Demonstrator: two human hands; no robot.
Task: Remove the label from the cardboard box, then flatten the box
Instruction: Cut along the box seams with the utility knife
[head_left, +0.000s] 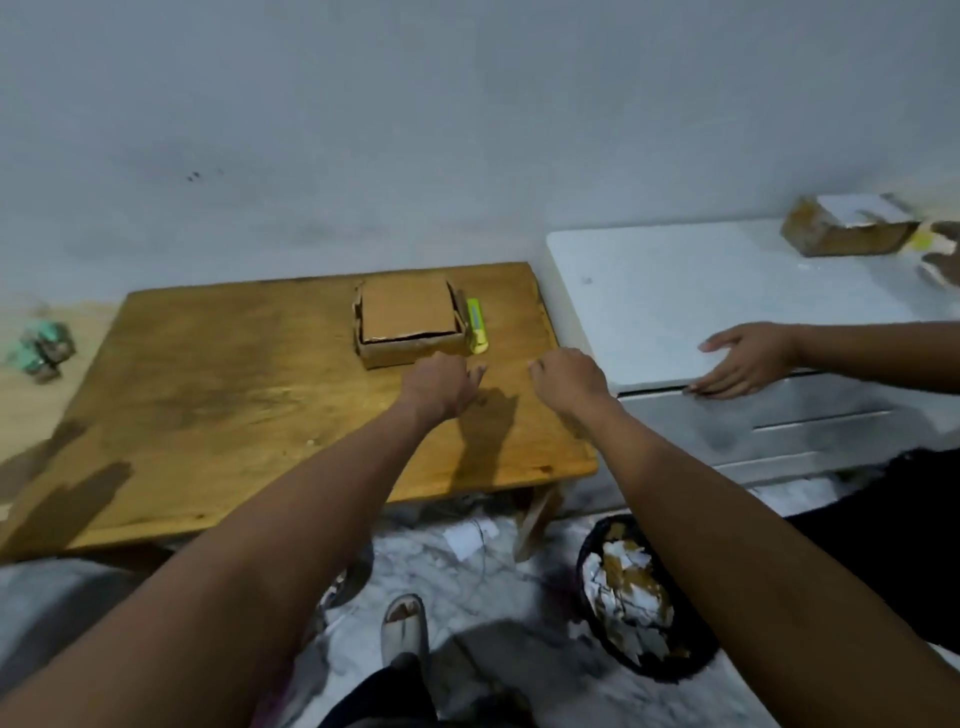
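A small brown cardboard box (410, 322) lies on the wooden table (234, 395) toward its far side, its top flaps loosely folded in. A yellow-green utility knife (477, 325) lies against its right side. My left hand (441, 384) hovers just in front of the box, fingers apart, holding nothing. My right hand (569, 379) hangs over the table's right edge with fingers curled in, nothing visible in it. A second brown box with a white label (849, 228) sits on the white cabinet at far right.
Another person's hand (743, 364) rests on the white cabinet (675, 301) edge; a second hand (943, 254) is near the labelled box. A black bin (631, 597) of torn paper and cardboard stands on the floor below. Green items (41, 348) lie far left.
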